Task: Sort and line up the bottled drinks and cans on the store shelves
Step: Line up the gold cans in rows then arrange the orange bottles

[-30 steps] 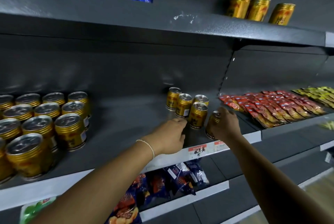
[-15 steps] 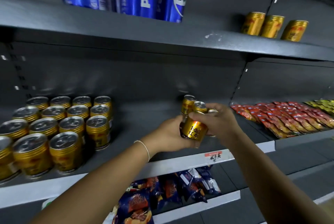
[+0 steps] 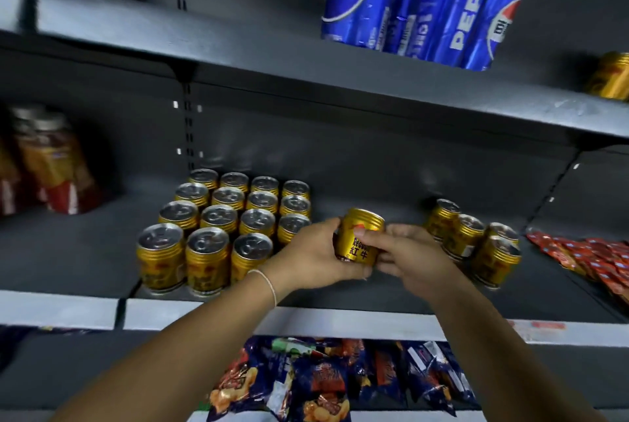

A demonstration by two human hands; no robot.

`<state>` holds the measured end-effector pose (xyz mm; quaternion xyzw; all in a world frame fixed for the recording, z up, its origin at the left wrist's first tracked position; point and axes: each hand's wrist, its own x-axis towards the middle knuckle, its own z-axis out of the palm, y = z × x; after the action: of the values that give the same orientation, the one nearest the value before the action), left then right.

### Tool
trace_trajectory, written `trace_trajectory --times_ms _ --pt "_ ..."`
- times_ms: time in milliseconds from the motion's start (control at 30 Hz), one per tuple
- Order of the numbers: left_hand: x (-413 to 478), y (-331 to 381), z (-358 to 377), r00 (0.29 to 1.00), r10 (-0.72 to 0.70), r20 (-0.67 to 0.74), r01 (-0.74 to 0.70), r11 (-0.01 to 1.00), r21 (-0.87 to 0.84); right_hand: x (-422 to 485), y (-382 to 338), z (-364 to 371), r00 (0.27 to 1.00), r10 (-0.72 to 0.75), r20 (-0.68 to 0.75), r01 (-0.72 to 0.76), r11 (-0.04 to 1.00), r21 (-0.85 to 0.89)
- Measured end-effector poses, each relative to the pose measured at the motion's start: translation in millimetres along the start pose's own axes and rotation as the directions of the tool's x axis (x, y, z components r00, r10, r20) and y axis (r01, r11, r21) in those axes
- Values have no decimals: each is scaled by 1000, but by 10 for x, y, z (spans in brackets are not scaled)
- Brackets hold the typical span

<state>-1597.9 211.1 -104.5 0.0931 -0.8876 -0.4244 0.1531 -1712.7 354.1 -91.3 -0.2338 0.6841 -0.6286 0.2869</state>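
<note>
A gold can with red lettering is held upright above the middle shelf between both hands. My left hand grips its left side and base. My right hand pinches its right side, thumb across the label. Left of it stands a tidy block of several gold cans in rows. On the right a loose cluster of gold cans stands on the same shelf.
Tall blue Pepsi cans stand on the upper shelf, with a gold can at its right edge. Red snack packets lie at right, bottles at far left, snack bags on the shelf below.
My right hand lifted one gold can out of the right cluster and my left hand joined it. Both hands carried the can leftwards towards the tidy block; the view swung left.
</note>
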Motion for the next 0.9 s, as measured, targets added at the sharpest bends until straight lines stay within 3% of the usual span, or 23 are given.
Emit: trace_trajectory --times_ms 100,233,400,500,900 --pt "-81 -141 -269 999 24 37 -26 998 57 46 103 215 999 -50 18 49 997 53" --pt "-157 -348 -632 997 30 -66 -6 942 335 64 331 474 996 -91 -10 92 995 25" --pt "-244 -638 -752 1000 1 17 -10 828 561 47 659 730 988 -151 -26 150 988 -39" --pt "-271 -762 -717 998 16 54 -45 808 588 29 818 840 981 -189 -41 183 976 -116" --pt "-271 -837 -663 997 10 70 -53 764 643 21 975 997 961 -269 -66 257 954 -153"
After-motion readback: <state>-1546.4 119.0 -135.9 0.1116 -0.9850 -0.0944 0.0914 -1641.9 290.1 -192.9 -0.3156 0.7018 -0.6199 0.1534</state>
